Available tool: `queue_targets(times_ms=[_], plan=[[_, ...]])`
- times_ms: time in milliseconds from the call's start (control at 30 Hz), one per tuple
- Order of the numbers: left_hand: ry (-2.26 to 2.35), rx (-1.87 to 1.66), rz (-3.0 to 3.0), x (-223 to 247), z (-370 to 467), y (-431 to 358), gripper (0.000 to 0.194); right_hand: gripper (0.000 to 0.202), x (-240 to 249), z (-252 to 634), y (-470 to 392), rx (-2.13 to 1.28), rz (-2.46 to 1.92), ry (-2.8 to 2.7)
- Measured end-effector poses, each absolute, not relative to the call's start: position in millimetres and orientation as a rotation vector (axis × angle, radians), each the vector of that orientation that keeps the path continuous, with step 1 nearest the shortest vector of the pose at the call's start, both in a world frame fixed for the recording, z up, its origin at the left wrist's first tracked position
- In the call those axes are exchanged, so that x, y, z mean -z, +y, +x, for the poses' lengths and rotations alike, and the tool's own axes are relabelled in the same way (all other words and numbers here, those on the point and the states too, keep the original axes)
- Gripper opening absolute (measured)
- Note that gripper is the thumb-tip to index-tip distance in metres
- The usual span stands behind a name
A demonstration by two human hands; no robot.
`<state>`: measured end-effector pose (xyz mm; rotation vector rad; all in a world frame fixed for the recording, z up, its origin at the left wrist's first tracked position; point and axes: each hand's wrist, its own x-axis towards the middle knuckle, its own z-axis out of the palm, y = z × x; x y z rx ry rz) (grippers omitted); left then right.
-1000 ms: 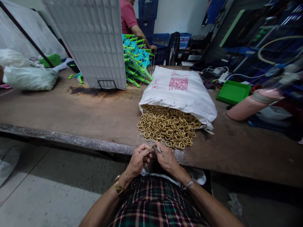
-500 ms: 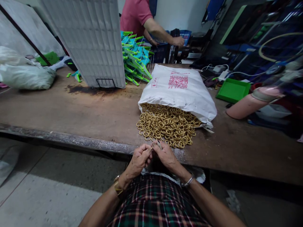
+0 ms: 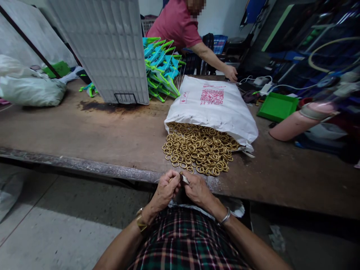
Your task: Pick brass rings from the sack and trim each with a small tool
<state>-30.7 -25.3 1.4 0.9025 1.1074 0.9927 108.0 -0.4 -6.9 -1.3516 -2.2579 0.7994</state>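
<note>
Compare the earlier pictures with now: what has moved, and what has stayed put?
The co-worker in pink has leaned towards the picture's right, an outstretched hand now just beyond the white sack. The wearer's left hand and right hand stayed close together at the table edge; sack and loose rings look unmoved.

Rings (image 3: pixel 200 152) before sack (image 3: pixel 208 107) (on table (image 3: pixel 98 138))

The co-worker (image 3: pixel 176 26) leans farther across behind the white sack (image 3: pixel 239 108), one hand (image 3: pixel 230 73) now just beyond its far right corner, farther right than half a second ago. A pale basket (image 3: pixel 147 25) comes into view well behind the sack. In front of it, the pale piece (image 3: pixel 185 180) in the right hand (image 3: pixel 197 188) sits lower.
</note>
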Motion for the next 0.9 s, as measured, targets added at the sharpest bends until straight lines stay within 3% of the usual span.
queue_targets(times_ms=[500,900], plan=[[1.067,-0.972,0.859,3.5,-32.4,-29.0,0.032,0.023,0.2,101.0,-4.1,-0.632,-1.647,-2.453],[0.781,-1.022,0.482,-6.5,-32.7,-30.9,0.029,0.017,14.1,123.8,11.0,-0.319,-1.908,-2.170]])
